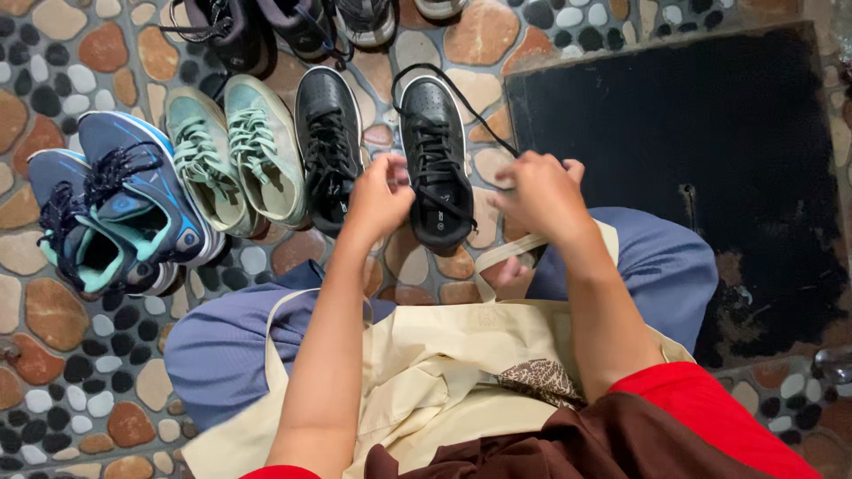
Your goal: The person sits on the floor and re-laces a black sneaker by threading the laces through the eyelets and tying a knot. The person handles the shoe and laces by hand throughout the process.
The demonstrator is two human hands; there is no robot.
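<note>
My left hand (pixel 380 197) and right hand (pixel 540 188) hover over the black shoe (pixel 435 160), fingers pinched on its lace (pixel 470 99) ends, pulled apart so it stays tight.

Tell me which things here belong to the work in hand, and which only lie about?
In hand:
- black shoe
- its black lace
- left hand
- right hand, gripping the lace

Lying about:
- second black shoe
- mint green shoes
- blue shoes
- black mat
- cream bag on the lap
</note>
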